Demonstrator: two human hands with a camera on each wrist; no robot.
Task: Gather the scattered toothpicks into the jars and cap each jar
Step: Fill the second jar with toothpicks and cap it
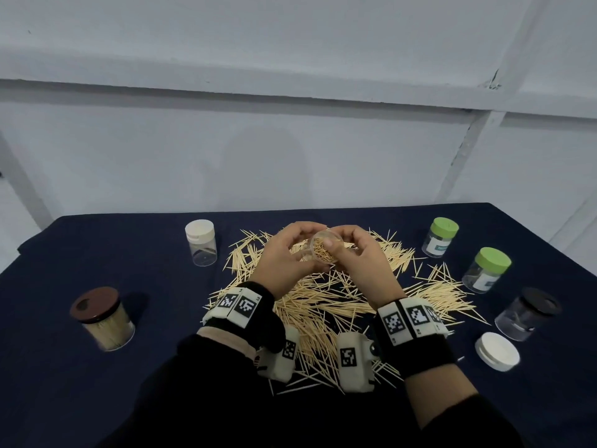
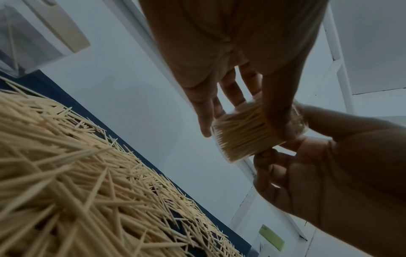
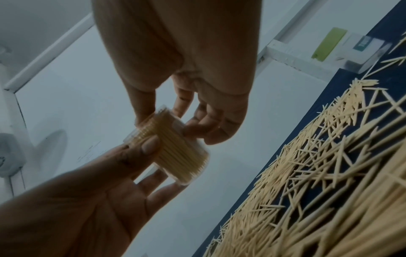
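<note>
A clear uncapped jar (image 1: pixel 323 252) packed with toothpicks is held above the pile, its mouth tilted towards me. My left hand (image 1: pixel 290 250) grips its left side, thumb on the wall and fingers underneath. My right hand (image 1: pixel 352 253) grips the right side, thumb at the rim. In the left wrist view the jar (image 2: pixel 239 137) sits between the left hand (image 2: pixel 230 97) and the right hand (image 2: pixel 329 165). In the right wrist view the jar (image 3: pixel 175 153) has the left thumb on its ribbed neck. Loose toothpicks (image 1: pixel 323 305) cover the dark cloth below. A white lid (image 1: pixel 497 350) lies at the right.
A white-capped clear jar (image 1: pixel 201 242) stands at the back left and a brown-lidded full jar (image 1: pixel 103 318) at the near left. Two green-lidded jars (image 1: pixel 441 237) (image 1: pixel 487 270) and a black-lidded jar (image 1: pixel 529 313) line the right side. A grey wall rises behind the table.
</note>
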